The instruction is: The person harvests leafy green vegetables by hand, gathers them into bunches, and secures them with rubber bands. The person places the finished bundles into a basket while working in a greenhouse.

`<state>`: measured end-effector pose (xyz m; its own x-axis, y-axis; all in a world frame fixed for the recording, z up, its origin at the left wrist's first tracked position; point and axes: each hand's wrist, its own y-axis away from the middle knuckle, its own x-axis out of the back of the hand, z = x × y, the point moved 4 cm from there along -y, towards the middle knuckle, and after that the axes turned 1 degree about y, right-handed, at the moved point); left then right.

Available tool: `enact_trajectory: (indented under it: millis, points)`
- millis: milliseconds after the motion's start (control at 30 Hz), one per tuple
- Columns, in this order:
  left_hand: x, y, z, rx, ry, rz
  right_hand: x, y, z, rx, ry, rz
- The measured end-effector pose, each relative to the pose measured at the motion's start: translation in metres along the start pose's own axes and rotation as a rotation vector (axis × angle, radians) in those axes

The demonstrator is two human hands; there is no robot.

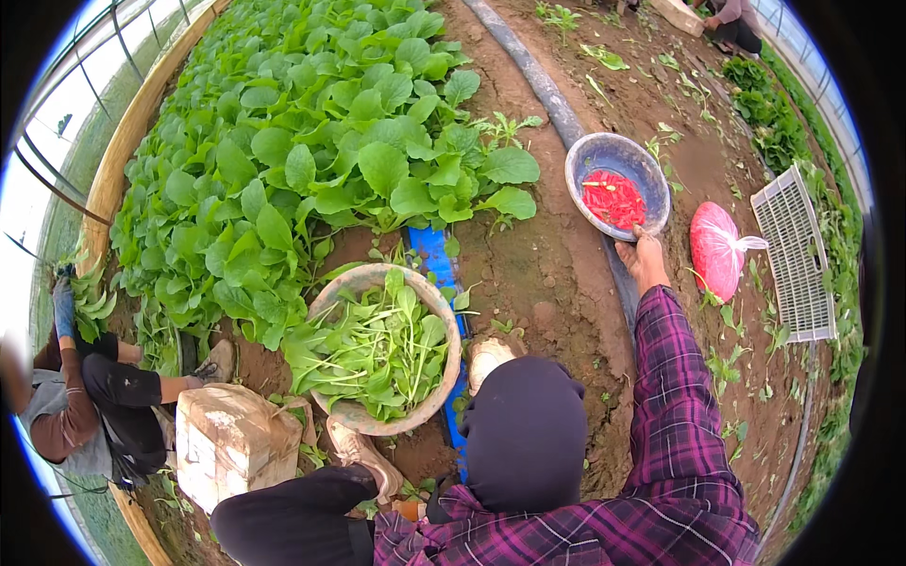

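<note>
My right hand [643, 260] grips the near rim of a round blue-grey bowl [658, 191], with the arm stretched out to the right. Thin red strips [614, 199] lie heaped inside the bowl; they may be ties or bands. My left hand is not in view. Before my feet stands a worn round basin [449, 361] filled with loose picked leafy greens [386, 339]. To the right of the bowl, a knotted clear plastic bag [718, 247] holds more red material.
Dense leafy greens [340, 141] grow ahead. A grey hose [527, 60] and a blue strip [433, 251] run along the soil. A wrapped block [230, 442] separates me from a gloved, seated person [78, 417]. A plastic crate [796, 258] lies right; another person [736, 21] is far off.
</note>
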<state>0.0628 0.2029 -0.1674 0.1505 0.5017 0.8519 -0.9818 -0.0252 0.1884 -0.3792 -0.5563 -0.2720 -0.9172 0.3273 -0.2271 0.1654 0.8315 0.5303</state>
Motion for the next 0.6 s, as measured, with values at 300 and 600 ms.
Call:
enact_trajectory:
  millis: [300, 600]
  points:
    - [-0.011, 0.037, -0.042, 0.156, -0.041, -0.079, -0.067, -0.014, -0.028, -0.109, 0.019, 0.003]
    - [0.003, 0.073, -0.111, 0.233, 0.028, -0.126, 0.032, 0.177, 0.115, -0.372, 0.875, -0.514]
